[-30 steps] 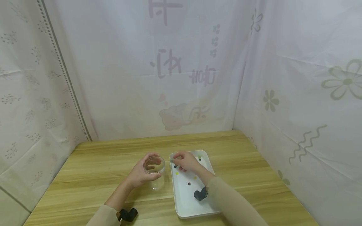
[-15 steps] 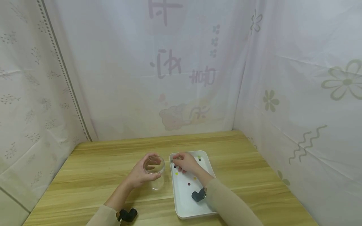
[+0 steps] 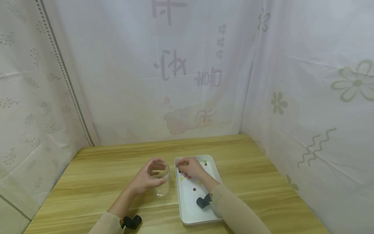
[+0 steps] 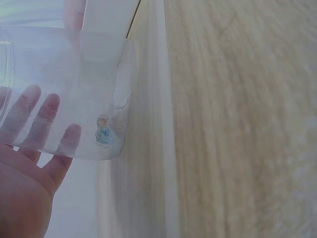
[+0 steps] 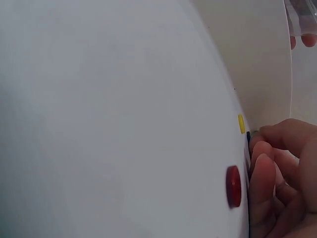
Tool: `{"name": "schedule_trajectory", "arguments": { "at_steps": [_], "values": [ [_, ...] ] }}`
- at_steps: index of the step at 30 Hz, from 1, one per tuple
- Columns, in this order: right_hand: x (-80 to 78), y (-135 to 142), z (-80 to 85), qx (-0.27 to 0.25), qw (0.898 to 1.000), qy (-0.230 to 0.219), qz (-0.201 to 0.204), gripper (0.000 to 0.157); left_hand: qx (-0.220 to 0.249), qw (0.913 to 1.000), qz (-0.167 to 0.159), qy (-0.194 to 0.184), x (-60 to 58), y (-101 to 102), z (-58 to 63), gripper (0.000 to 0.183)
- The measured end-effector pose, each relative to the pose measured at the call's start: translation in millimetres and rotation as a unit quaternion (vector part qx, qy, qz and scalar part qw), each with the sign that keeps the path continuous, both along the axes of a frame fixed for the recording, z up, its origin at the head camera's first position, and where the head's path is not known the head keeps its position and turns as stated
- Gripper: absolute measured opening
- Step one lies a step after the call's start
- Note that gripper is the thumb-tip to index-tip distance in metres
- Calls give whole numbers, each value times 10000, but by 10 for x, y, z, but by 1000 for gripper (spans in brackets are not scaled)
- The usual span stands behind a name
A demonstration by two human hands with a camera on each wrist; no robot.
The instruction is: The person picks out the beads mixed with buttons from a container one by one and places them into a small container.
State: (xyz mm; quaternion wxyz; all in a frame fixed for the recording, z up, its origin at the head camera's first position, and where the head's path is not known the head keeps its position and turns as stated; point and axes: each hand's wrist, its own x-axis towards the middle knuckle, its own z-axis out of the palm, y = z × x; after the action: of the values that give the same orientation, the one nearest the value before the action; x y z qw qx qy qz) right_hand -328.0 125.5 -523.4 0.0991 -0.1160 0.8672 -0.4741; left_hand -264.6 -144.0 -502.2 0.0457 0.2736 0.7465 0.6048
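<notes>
My left hand (image 3: 143, 180) grips a clear jar (image 3: 161, 190) round its side, with the mouth facing up, left of the white tray (image 3: 190, 213). Through the wall near the jar's base, the left wrist view shows a small blue-and-orange patch (image 4: 103, 133). Over the tray's far left corner is my right hand (image 3: 191, 168). Its thumb and forefinger pinch a small greenish disc (image 5: 255, 133) at the tray wall, mostly hidden by the fingertips. Close by lie a yellow disc (image 5: 241, 124), a dark blue disc (image 5: 248, 136) and a dark red, button-like disc (image 5: 234, 187).
Further right in the tray are an orange-yellow disc (image 3: 200, 183), a pale green disc (image 3: 205, 161) and a black disc (image 3: 205, 164). The tray's raised rim runs beside the jar. Patterned curtains (image 3: 131, 81) enclose the wooden table (image 3: 117, 162) at the back and sides.
The right wrist and forearm have shifted slightly left, while the fingertips stay at the tray's far left corner. The left hand and jar hold their place.
</notes>
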Motion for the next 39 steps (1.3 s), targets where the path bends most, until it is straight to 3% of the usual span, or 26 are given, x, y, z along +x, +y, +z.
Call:
{"name": "schedule_trajectory", "arguments": {
  "at_steps": [15,39],
  "values": [
    [24,15,25,305,9991,165,253,16,10,10000,-9,-43,-18,4,13,72],
    [19,50,82,62,9997,-77,243,17,6,10000,43,-39,8,15,-3,72]
  ]
}}
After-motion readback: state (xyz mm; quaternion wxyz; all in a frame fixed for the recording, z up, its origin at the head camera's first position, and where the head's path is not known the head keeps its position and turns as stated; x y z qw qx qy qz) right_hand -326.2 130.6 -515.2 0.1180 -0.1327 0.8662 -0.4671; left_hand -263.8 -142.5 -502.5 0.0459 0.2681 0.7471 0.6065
